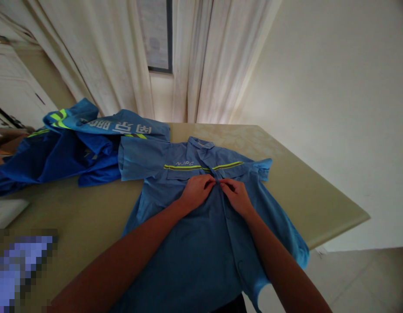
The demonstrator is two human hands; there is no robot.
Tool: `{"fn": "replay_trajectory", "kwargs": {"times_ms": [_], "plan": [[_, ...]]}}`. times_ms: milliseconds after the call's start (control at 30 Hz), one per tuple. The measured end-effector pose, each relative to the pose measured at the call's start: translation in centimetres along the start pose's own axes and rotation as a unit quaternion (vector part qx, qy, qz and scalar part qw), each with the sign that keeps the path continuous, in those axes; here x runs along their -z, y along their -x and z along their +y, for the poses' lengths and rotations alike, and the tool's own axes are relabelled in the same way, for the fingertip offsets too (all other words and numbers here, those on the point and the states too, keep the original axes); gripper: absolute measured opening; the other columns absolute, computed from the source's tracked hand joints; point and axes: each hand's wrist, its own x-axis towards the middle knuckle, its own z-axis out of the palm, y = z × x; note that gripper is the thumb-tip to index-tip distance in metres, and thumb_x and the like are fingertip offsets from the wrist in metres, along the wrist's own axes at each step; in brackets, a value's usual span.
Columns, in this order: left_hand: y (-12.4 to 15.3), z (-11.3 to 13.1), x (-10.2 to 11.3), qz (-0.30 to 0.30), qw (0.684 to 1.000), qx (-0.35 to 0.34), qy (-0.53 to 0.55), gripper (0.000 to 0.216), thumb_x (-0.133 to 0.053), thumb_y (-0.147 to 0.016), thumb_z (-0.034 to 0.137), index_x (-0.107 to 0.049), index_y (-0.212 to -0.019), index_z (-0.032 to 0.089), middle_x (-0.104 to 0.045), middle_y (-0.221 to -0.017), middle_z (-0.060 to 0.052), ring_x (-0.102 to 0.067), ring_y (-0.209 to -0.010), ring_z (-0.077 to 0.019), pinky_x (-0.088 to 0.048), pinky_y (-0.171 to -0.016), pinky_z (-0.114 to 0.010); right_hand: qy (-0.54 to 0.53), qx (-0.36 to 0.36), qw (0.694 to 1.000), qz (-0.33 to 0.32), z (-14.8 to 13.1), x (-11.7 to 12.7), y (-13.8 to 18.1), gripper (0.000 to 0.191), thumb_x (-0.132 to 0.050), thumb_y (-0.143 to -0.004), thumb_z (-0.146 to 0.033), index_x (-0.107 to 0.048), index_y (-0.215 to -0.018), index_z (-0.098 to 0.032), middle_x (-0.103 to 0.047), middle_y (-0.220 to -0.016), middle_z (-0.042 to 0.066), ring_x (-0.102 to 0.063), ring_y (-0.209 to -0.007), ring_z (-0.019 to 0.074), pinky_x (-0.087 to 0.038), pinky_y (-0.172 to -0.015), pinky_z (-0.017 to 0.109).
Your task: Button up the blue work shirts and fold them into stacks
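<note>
The blue shirt (pixel 201 234) lies flat on the table (pixel 295 182), collar far and hem near, while the left hand (pixel 196 191) and right hand (pixel 236 195) pinch its front placket.

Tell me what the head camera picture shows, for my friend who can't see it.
The left hand and right hand pinch the front of a light blue shirt lying flat on a pale table, just below its yellow chest stripe. Darker blue clothes are heaped to the left, with white curtains behind.
</note>
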Motion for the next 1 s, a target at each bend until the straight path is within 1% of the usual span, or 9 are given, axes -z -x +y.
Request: {"fn": "replay_trajectory", "kwargs": {"times_ms": [100,200,267,333,433,533,633,800,1000], "plan": [[-0.1,0.0,-0.1,0.013,0.999,0.015,0.034,0.011,-0.065,-0.093,0.020,-0.075,-0.097,0.022,-0.079,-0.093,-0.001,-0.072,-0.085,-0.0183,-0.052,-0.080,-0.029,-0.071,-0.036,0.997,-0.010,0.1,0.0,-0.2,0.030,-0.060,-0.089,-0.038,-0.079,-0.098,-0.017,-0.068,-0.061,0.000,-0.063,-0.056,0.0170,-0.051,-0.058,0.028],[-0.2,0.2,-0.2,0.009,0.998,0.038,0.049,0.012,-0.065,-0.091,0.018,-0.076,-0.096,0.022,-0.079,-0.092,-0.002,-0.073,-0.085,-0.0189,-0.053,-0.079,-0.029,-0.090,-0.040,0.995,-0.011,0.1,-0.3,-0.4,0.027,-0.068,-0.084,-0.039,-0.078,-0.095,-0.017,-0.070,-0.064,0.001,-0.064,-0.057,0.0174,-0.052,-0.058,0.028],[-0.3,0.3,-0.2,0.002,0.996,0.060,0.062,0.014,-0.065,-0.089,0.015,-0.076,-0.096,0.021,-0.079,-0.092,-0.003,-0.074,-0.085,-0.0194,-0.054,-0.081,-0.030,-0.068,-0.031,0.997,-0.003,0.1,-0.5,-0.4,0.026,-0.073,-0.082,-0.041,-0.077,-0.092,-0.017,-0.072,-0.069,0.003,-0.064,-0.058,0.0180,-0.052,-0.056,0.028],[-0.4,0.3,-0.2,-0.001,0.993,0.081,0.085,0.016,-0.065,-0.086,0.012,-0.075,-0.094,0.020,-0.079,-0.092,-0.003,-0.074,-0.085,-0.0193,-0.055,-0.082,-0.030,-0.023,-0.008,1.000,0.016,0.0,-0.6,-0.5,0.025,-0.074,-0.083,-0.043,-0.077,-0.089,-0.018,-0.073,-0.074,0.005,-0.064,-0.059,0.0182,-0.052,-0.056,0.028],[-0.6,0.0,-0.3,-0.004,0.984,0.110,0.137,0.017,-0.065,-0.082,0.009,-0.074,-0.093,0.018,-0.079,-0.090,-0.004,-0.074,-0.083,-0.0188,-0.056,-0.082,-0.030,0.059,0.047,0.996,0.041,-0.2,-0.8,-0.5,0.019,-0.072,-0.087,-0.039,-0.078,-0.085,-0.021,-0.073,-0.081,0.005,-0.066,-0.065,0.0186,-0.054,-0.063,0.030],[-0.8,-0.5,-0.5,0.002,0.972,0.147,0.185,0.010,-0.070,-0.083,0.018,-0.074,-0.092,0.017,-0.079,-0.090,-0.006,-0.074,-0.083,-0.0204,-0.057,-0.080,-0.031,0.115,0.084,0.989,0.043,-0.5,-0.9,-0.3,0.013,-0.068,-0.090,-0.030,-0.078,-0.087,-0.022,-0.071,-0.084,0.005,-0.067,-0.072,0.0190,-0.055,-0.070,0.030],[-0.8,-0.8,-0.8,0.011,0.958,0.178,0.223,0.018,-0.079,-0.079,0.031,-0.074,-0.089,0.016,-0.078,-0.089,-0.008,-0.074,-0.084,-0.0224,-0.057,-0.078,-0.032,0.142,0.096,0.984,0.048,-0.8,-1.1,-0.2,0.014,-0.065,-0.092,-0.025,-0.078,-0.088,-0.021,-0.069,-0.083,0.005,-0.066,-0.072,0.0187,-0.054,-0.070,0.030],[-0.8,-0.8,-0.7,0.017,0.924,0.233,0.304,0.010,-0.077,-0.079,0.022,-0.072,-0.085,0.015,-0.076,-0.082,-0.006,-0.072,-0.077,-0.0194,-0.055,-0.072,-0.029,0.114,0.101,0.987,0.048,-0.9,-1.1,-0.3,0.012,-0.070,-0.091,-0.030,-0.078,-0.089,-0.022,-0.070,-0.084,0.004,-0.067,-0.073,0.0182,-0.056,-0.072,0.030],[-1.1,-0.5,-0.3,0.019,0.885,0.292,0.363,0.017,-0.081,-0.073,0.015,-0.069,-0.085,0.016,-0.073,-0.076,-0.002,-0.068,-0.072,-0.0156,-0.053,-0.073,-0.028,0.114,0.101,0.988,0.037,-0.8,-1.1,-0.2,0.012,-0.069,-0.093,-0.030,-0.079,-0.094,-0.023,-0.073,-0.088,0.005,-0.070,-0.077,0.0184,-0.057,-0.073,0.030]]}}
